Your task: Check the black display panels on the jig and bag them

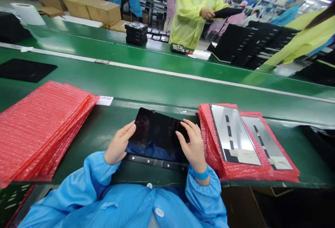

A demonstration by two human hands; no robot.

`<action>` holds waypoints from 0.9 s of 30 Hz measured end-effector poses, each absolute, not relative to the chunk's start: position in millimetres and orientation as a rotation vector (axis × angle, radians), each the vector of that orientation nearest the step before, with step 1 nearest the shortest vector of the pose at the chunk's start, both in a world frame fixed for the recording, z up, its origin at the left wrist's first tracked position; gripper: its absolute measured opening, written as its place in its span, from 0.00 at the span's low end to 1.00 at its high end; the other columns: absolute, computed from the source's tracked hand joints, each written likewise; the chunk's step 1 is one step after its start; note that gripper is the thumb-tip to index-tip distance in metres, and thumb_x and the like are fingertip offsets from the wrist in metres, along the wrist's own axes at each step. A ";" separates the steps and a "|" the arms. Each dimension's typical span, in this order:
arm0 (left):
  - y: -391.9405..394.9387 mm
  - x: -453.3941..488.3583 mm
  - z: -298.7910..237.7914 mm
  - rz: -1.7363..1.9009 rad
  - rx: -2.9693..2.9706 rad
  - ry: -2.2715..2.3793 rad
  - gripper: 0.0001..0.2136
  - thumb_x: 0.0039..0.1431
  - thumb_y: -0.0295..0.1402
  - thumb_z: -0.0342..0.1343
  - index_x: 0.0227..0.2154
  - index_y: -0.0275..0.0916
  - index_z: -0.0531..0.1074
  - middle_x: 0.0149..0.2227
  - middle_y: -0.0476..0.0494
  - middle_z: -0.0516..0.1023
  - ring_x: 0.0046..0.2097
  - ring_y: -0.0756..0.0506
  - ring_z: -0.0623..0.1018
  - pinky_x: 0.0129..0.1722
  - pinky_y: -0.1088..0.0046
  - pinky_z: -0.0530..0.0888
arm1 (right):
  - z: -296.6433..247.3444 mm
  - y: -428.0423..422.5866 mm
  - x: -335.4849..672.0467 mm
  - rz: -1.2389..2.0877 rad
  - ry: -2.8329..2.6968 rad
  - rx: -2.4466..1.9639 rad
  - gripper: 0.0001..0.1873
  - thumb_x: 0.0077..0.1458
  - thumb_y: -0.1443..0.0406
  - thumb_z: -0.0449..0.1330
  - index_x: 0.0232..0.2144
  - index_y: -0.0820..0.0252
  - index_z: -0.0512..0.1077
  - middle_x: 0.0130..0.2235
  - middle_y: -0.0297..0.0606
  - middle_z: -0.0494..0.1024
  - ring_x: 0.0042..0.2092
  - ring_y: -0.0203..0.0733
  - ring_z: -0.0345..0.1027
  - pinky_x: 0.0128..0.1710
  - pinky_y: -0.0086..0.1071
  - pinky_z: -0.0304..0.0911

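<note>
Though on a green conveyor bench [162, 88] between stacked red bubble-wrap sleeves [42, 130] and silver-backed panels [232, 134], black glass display panel [157, 134] held at the near edge; left hand [119, 144] and right hand [192, 146] grasping its sides, fingers curled, contact best kept to the rim, off the glossy face.

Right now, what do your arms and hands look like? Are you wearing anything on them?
Loose light-blue sleeves cover both arms, gathered at the wrists. The left hand and right hand are bare, without gloves. A blue band circles the right wrist.
</note>
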State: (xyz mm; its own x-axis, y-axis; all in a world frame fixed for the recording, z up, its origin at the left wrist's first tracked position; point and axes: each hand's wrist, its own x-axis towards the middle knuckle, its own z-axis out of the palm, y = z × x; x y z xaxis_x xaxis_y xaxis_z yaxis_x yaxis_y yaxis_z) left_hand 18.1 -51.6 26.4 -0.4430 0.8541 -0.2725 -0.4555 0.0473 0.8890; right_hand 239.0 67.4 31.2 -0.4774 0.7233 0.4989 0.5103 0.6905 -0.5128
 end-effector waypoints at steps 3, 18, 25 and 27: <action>-50.6 2.3 31.2 1.652 0.358 1.235 0.26 0.55 0.41 0.60 0.56 0.42 0.68 0.51 0.41 0.78 0.52 0.38 0.76 0.51 0.59 0.74 | 31.7 59.5 256.8 0.472 -2.030 -1.027 0.22 0.60 0.61 0.56 0.56 0.56 0.65 0.58 0.46 0.65 0.60 0.50 0.59 0.60 0.50 0.56; -45.4 -22.6 15.4 1.672 0.353 1.376 0.15 0.59 0.39 0.52 0.50 0.52 0.72 0.49 0.58 0.78 0.53 0.39 0.74 0.47 0.62 0.78 | 34.1 24.6 274.5 1.532 -1.876 -0.850 0.27 0.64 0.59 0.51 0.63 0.57 0.55 0.29 0.34 0.80 0.30 0.39 0.76 0.35 0.35 0.74; -45.9 -23.5 21.9 1.678 0.065 1.135 0.16 0.59 0.32 0.53 0.49 0.44 0.73 0.45 0.47 0.81 0.47 0.40 0.79 0.49 0.64 0.76 | 24.8 26.2 272.6 1.599 -1.705 -0.876 0.26 0.64 0.57 0.50 0.61 0.60 0.61 0.23 0.32 0.75 0.23 0.34 0.70 0.26 0.29 0.68; -47.6 -20.5 28.2 1.539 0.036 1.181 0.18 0.54 0.33 0.58 0.49 0.42 0.73 0.44 0.44 0.82 0.46 0.38 0.80 0.47 0.64 0.77 | 21.4 29.2 273.4 1.649 -1.636 -0.890 0.26 0.63 0.55 0.51 0.59 0.61 0.63 0.21 0.31 0.74 0.21 0.33 0.68 0.24 0.27 0.66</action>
